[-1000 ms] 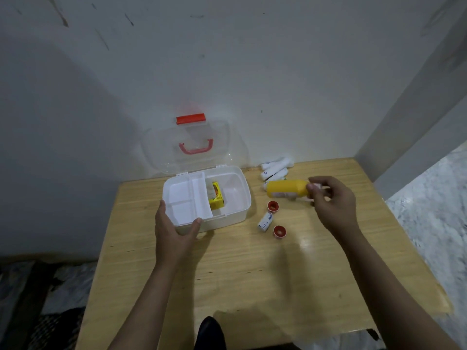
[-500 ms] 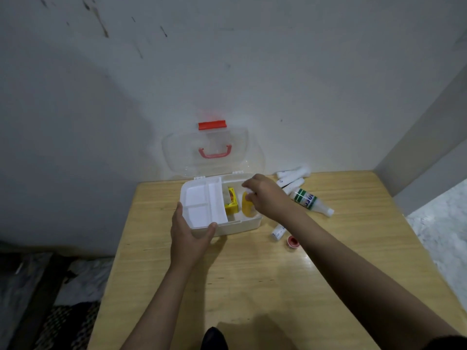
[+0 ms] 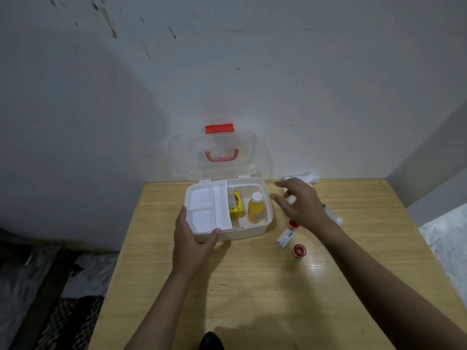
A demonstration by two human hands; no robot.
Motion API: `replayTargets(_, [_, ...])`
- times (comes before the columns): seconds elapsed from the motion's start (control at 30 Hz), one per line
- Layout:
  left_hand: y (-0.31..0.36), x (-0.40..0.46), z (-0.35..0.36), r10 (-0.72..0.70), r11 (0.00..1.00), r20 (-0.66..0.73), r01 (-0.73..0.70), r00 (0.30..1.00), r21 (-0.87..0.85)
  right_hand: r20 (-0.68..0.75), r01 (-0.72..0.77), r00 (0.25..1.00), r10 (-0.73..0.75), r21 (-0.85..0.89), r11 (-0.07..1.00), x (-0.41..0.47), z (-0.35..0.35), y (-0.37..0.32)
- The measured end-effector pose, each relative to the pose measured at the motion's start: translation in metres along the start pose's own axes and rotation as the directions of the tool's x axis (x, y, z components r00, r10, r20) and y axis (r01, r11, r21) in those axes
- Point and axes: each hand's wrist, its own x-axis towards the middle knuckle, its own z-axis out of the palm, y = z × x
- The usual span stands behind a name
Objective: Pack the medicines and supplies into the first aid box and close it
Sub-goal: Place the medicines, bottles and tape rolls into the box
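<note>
- The yellow bottle [image 3: 255, 209] is now standing inside the first aid box [image 3: 252, 229], no longer held.
- The right hand [image 3: 302, 204] is hovering at the box's 3 o'clock, fingers spread, gripping nothing.
- The left hand [image 3: 193, 245] is clasping the box's 7 o'clock corner.

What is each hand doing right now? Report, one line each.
Left hand: gripping the front corner of the first aid box.
Right hand: open, fingers spread, holding nothing, beside the box.
</note>
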Motion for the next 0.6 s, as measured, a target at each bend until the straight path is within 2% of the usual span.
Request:
replayTargets(0.1, [0.000, 0.000, 0.000, -0.004, 1.000, 0.002, 0.004, 1.000, -0.001, -0.049, -0.165, 0.986, 0.161, -0.121, 0.979, 0.014, -0.011, 0.045])
replayTargets(0.17, [-0.002, 0.001, 0.000, -0.003, 1.000, 0.007, 0.003, 1.000, -0.004, -0.014, -0.207, 0.977, 0.212, -0.270, 0.940, 0.025, -0.018, 0.071])
replayTargets(0.23, [-0.004, 0.001, 0.000, -0.004, 1.000, 0.007, 0.004, 1.000, -0.003, 0.118, -0.161, 0.968, 0.223, -0.395, 0.905, 0.035, -0.023, 0.086])
replayTargets(0.33, [-0.004, 0.001, 0.000, -0.017, 1.000, -0.001, 0.017, 1.000, 0.005, 0.339, -0.021, 0.919, 0.203, -0.472, 0.881, 0.047, -0.023, 0.089])
replayTargets(0.43, [-0.005, 0.000, 0.001, -0.021, 1.000, -0.005, 0.021, 1.000, 0.004, 0.422, 0.046, 0.887, 0.187, -0.484, 0.874, 0.055, -0.016, 0.088])
replayTargets(0.6, [-0.005, 0.001, 0.002, -0.026, 1.000, -0.017, 0.026, 1.000, -0.007, 0.498, 0.074, 0.844, 0.201, -0.479, 0.875, 0.060, -0.001, 0.088])
